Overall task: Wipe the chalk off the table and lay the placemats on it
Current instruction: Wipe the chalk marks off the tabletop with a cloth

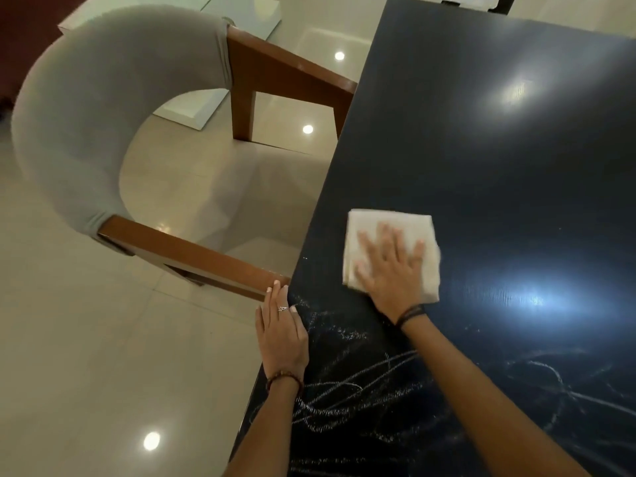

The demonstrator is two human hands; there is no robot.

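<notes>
Dark table: right hand flattens cloth near its left edge.

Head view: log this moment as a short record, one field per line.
table: dark top, glossy with light glare
chalk: white scribbles on the near part, not yet wiped
cloth: folded white cloth flat on the table, beyond the scribbles
right hand: pressed flat on the cloth, fingers spread
left hand: resting on the table's left edge
chair: grey-backed wooden chair left of the table
placemats: none in view
</notes>
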